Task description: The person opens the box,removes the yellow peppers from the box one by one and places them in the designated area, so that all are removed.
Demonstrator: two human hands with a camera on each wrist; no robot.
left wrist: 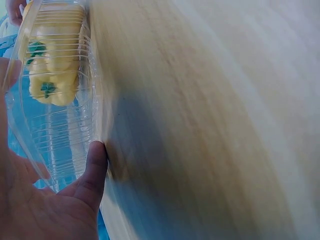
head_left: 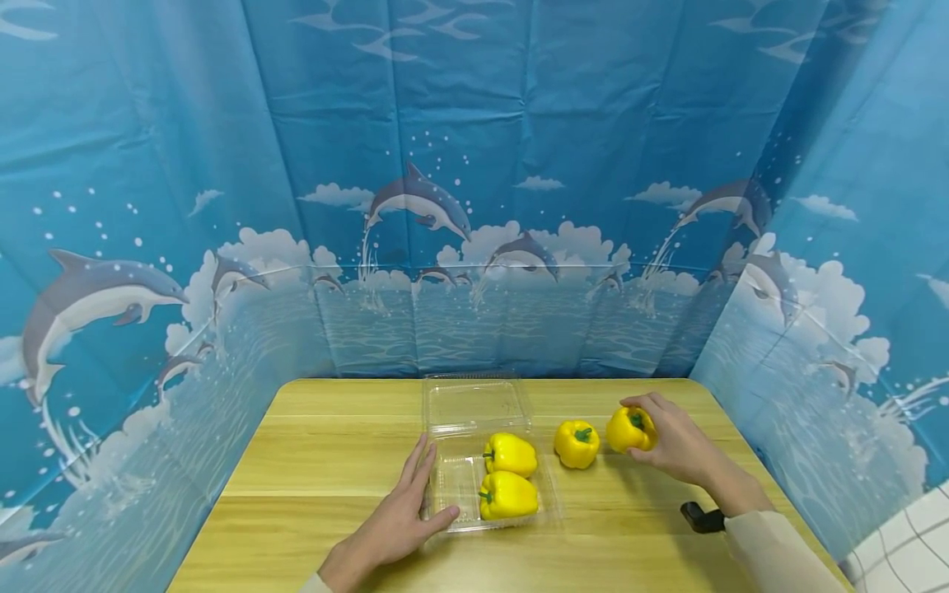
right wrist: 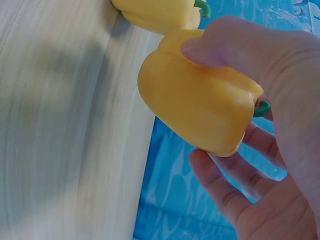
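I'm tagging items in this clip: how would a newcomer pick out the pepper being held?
Start at the wooden table and its clear plastic box. Two peppers lie right of the box; it is the far-right pepper, the only one with the right hand curled round it.

No text, label, brand, number or sign can be read anywhere.

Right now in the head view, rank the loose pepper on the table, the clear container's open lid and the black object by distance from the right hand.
1. Black object, beside the wrist of the right hand.
2. Loose pepper, just left.
3. Open lid, farthest left.
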